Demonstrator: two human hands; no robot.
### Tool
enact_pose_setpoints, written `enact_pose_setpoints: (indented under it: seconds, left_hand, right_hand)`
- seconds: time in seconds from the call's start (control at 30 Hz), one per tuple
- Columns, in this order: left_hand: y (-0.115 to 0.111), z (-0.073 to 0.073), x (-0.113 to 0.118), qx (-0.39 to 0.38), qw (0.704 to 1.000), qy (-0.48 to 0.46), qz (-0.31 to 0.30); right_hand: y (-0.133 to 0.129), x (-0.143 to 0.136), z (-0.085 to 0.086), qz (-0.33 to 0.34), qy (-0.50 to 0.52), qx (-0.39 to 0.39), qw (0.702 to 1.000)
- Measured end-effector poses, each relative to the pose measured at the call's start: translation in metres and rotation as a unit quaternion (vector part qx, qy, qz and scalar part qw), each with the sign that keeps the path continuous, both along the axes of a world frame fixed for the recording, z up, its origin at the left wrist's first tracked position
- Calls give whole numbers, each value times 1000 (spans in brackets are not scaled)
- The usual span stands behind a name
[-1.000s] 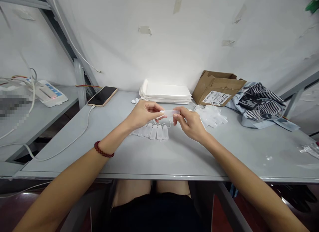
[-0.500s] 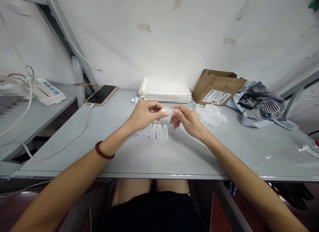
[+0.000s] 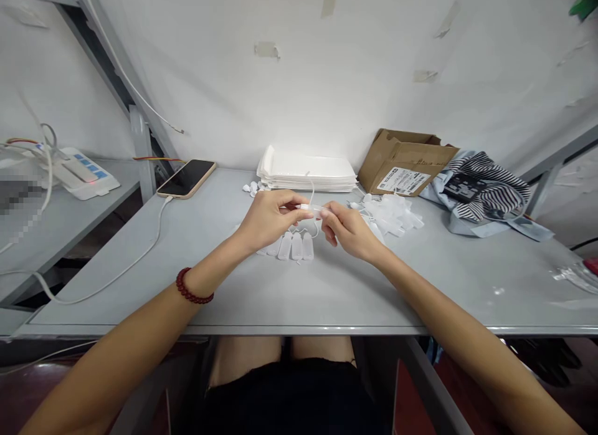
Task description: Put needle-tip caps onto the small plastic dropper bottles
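My left hand pinches one end of a small translucent white piece between thumb and fingers. The fingertips of my right hand are closed on its other end, so the piece spans both hands above the table. A thin white strand stands up by it, and another hangs below; where they join is hard to see. Just under my hands lies a row of several translucent white tags, partly hidden by my left hand. Beside my right hand is a loose pile of similar clear-white pieces.
At the back stands a stack of white envelope-like sheets, with small white bits to its left. An open cardboard box and striped cloth are at the right. A charging phone trails its cable on the left.
My right hand has come slightly closer to the left, and less of the held piece shows between them. The white strand now stands up above it. The view has shifted slightly.
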State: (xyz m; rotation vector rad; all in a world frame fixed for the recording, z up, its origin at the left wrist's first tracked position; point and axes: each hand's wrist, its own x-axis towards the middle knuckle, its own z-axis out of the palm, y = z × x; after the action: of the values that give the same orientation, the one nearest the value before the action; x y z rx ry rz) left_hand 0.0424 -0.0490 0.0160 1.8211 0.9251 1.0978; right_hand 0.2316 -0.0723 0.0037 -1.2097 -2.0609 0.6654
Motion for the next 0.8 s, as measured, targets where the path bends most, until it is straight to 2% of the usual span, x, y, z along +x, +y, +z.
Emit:
enact_pose_setpoints:
  seconds: [0.13, 0.3, 0.5, 0.63, 0.8]
  left_hand:
    - [-1, 2, 0, 17, 1000, -8, -4]
    - [4, 6, -5, -65, 997, -11, -37]
    - [6, 2, -4, -117, 990, 16, -73]
    - [7, 1, -5, -139, 987, 16, -82]
    - [6, 7, -8, -122, 986, 28, -110]
  right_hand:
    - [-4, -3, 4, -1, 14, -18, 1000]
    - [-3, -3, 2, -48, 8, 37, 998]
    - [0, -3, -3, -79, -9, 70, 994]
    - [-3, -6, -3, -67, 3, 40, 997]
    - [-7, -9, 1, -23, 58, -57, 996]
